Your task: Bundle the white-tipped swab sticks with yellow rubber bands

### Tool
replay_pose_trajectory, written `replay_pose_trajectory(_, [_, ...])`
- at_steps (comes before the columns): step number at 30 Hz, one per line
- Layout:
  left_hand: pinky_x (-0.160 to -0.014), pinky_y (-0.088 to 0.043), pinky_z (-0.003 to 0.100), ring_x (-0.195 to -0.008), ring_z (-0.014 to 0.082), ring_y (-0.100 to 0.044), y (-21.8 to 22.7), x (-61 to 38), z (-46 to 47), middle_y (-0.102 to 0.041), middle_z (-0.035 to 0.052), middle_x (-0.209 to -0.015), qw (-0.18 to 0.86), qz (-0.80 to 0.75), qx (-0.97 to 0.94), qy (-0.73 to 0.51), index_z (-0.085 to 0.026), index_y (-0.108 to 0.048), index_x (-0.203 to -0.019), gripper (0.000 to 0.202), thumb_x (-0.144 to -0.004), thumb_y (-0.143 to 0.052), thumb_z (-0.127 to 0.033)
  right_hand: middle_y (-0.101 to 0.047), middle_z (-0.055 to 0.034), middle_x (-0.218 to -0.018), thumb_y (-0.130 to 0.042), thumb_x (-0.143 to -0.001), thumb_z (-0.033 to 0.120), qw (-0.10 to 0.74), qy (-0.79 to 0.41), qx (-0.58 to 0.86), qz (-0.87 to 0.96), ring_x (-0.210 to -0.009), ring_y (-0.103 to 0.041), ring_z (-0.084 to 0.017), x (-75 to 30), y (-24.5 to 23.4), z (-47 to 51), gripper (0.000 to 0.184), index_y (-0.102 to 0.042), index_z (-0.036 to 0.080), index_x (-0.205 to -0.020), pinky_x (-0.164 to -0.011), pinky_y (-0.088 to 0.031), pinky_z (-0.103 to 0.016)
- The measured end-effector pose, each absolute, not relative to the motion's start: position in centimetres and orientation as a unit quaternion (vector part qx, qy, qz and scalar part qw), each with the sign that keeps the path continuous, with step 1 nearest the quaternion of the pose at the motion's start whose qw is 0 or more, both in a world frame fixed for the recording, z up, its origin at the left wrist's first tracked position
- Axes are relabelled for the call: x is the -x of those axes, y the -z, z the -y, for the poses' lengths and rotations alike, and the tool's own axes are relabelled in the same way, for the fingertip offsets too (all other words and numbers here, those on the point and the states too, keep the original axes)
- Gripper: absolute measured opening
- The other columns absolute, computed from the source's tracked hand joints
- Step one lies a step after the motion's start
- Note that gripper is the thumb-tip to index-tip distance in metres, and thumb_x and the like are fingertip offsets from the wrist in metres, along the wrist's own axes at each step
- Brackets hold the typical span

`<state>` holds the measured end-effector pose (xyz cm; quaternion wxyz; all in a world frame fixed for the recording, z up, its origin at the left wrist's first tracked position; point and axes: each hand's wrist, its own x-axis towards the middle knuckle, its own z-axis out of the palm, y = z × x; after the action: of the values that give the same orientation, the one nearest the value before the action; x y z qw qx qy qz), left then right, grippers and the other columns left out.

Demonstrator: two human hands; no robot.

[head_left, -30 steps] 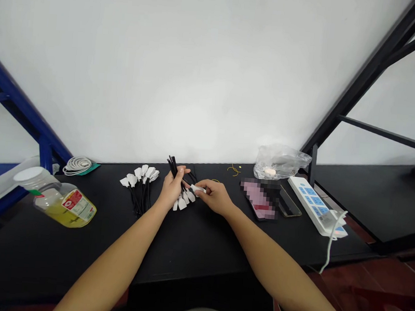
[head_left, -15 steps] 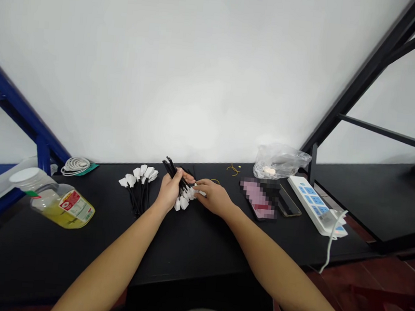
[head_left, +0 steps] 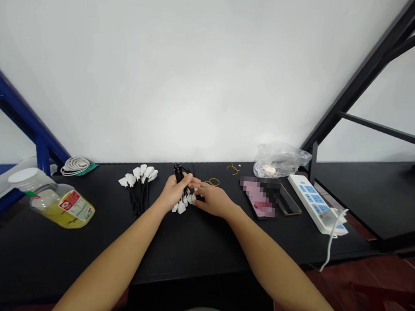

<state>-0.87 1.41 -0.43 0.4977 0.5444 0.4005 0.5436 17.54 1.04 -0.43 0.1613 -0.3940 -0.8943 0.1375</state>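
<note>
Two hands are working over the black table (head_left: pixel 199 251). The left hand (head_left: pixel 173 192) clenches one bundle of black cables with white tips (head_left: pixel 186 192), fingers wrapped tight round the stems, forearm angled in from the lower left. The right hand (head_left: pixel 215 199) reaches across, fingers against the white tips, though pinching or just touching, I can't tell! One more bundle of cables (head_left: pixel 139 188) lies just left of them, then one bottle (head_left: pixel 63 206) and one coil of white cable (head_left: pixel 74 166). Over to the right: one plastic bag (head_left: pixel 281 162), one pixelated phone (head_left: pixel 260 199), one power strip (head_left: pixel 315 203).

Black cables (head_left: pixel 142 193) with white tips, a black tabletop (head_left: pixel 192 246), and a white power strip (head_left: pixel 314 203) with blue panels.
</note>
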Motion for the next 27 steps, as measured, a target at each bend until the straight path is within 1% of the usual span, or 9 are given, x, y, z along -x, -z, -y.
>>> replay_pose_trajectory(3, [-0.070,-0.052,0.030,-0.054,0.0141,-0.059,0.5,0.9,-1.3,-0.059,0.0000,-0.055,0.508,-0.385,-0.554,-0.535,-0.019,-0.051,-0.060,0.050,-0.088,-0.060,-0.060,-0.063,-0.0091,-0.136,-0.080,-0.077,0.045,0.179,-0.157,0.379,0.894,-0.119,-0.064,-0.028,-18.2,0.3,-1.5,0.042,-0.074,0.025,-0.114,-0.096,-0.051,-0.036])
replay_pose_trajectory(5, [-0.066,-0.052,0.029,-0.045,0.0107,-0.049,0.5,0.8,-1.3,-0.047,-0.0042,-0.047,0.509,-0.383,-0.550,-0.540,-0.020,-0.047,-0.057,0.053,-0.090,-0.057,-0.061,-0.064,-0.0083,-0.135,-0.081,-0.075,0.051,0.223,-0.169,0.370,0.886,-0.120,-0.063,-0.026,-19.0,0.2,-2.1,0.052,-0.072,0.026,-0.119,-0.100,-0.048,-0.035])
replay_pose_trajectory(7, [-0.064,-0.051,0.028,-0.042,0.0093,-0.044,0.7,0.7,-1.4,-0.041,-0.0058,-0.044,0.509,-0.388,-0.540,-0.547,-0.021,-0.044,-0.055,0.055,-0.090,-0.056,-0.062,-0.068,-0.0076,-0.127,-0.073,-0.084,0.050,0.268,-0.159,0.399,0.862,-0.115,-0.065,-0.023,-19.8,0.2,-2.8,0.045,-0.070,0.025,-0.121,-0.099,-0.048,-0.033])
replay_pose_trajectory(9, [-0.063,-0.052,0.028,-0.041,0.0089,-0.043,0.8,0.7,-1.5,-0.040,-0.0063,-0.044,0.507,-0.392,-0.534,-0.552,-0.021,-0.043,-0.055,0.055,-0.090,-0.057,-0.062,-0.070,-0.0077,-0.120,-0.066,-0.090,0.046,0.268,-0.138,0.458,0.836,-0.109,-0.066,-0.022,-20.5,0.4,-3.5,0.038,-0.071,0.024,-0.120,-0.094,-0.049,-0.032])
replay_pose_trajectory(12, [-0.061,-0.051,0.028,-0.042,0.0097,-0.046,0.9,0.7,-1.7,-0.044,-0.0056,-0.045,0.504,-0.396,-0.524,-0.561,-0.021,-0.046,-0.057,0.052,-0.089,-0.058,-0.061,-0.073,-0.0071,-0.110,-0.068,-0.088,0.044,0.193,-0.133,0.513,0.826,-0.099,-0.068,-0.023,-20.9,0.9,-4.2,0.034,-0.073,0.025,-0.116,-0.084,-0.049,-0.030])
replay_pose_trajectory(15, [-0.059,-0.050,0.028,-0.049,0.0135,-0.058,0.9,0.8,-1.9,-0.057,-0.0005,-0.052,0.483,-0.415,-0.519,-0.570,-0.019,-0.054,-0.062,0.048,-0.086,-0.061,-0.059,-0.075,-0.0046,-0.099,-0.069,-0.086,0.038,0.152,-0.152,0.527,0.822,-0.088,-0.068,-0.021,-20.7,1.3,-4.3,0.033,-0.073,0.025,-0.116,-0.075,-0.046,-0.028])
replay_pose_trajectory(18, [-0.060,-0.049,0.028,-0.055,0.0164,-0.063,0.7,0.9,-2.1,-0.067,0.0054,-0.059,0.462,-0.446,-0.513,-0.569,-0.016,-0.063,-0.068,0.046,-0.083,-0.063,-0.059,-0.075,-0.0018,-0.091,-0.070,-0.084,0.039,0.153,-0.175,0.534,0.813,-0.081,-0.067,-0.019,-20.4,1.4,-4.2,0.036,-0.072,0.026,-0.118,-0.068,-0.043,-0.026])
replay_pose_trajectory(22, [-0.060,-0.049,0.028,-0.055,0.0166,-0.064,0.4,0.8,-2.0,-0.069,0.0073,-0.060,0.457,-0.472,-0.504,-0.561,-0.013,-0.069,-0.077,0.042,-0.081,-0.062,-0.054,-0.074,-0.0025,-0.097,-0.081,-0.072,0.044,0.148,-0.185,0.508,0.828,-0.081,-0.066,-0.019,-20.3,1.2,-4.0,0.050,-0.072,0.026,-0.117,-0.067,-0.043,-0.026])
replay_pose_trajectory(27, [-0.052,-0.047,0.026,-0.049,0.0135,-0.064,0.1,0.8,-1.9,-0.072,0.0058,-0.080,0.462,-0.488,-0.485,-0.559,-0.013,-0.069,-0.090,0.028,-0.074,-0.064,-0.035,-0.073,-0.0041,-0.092,-0.075,-0.075,0.027,0.178,-0.172,0.512,0.823,-0.081,-0.065,-0.020,-21.8,0.1,-4.4,0.031,-0.077,0.022,-0.106,-0.072,-0.045,-0.027])
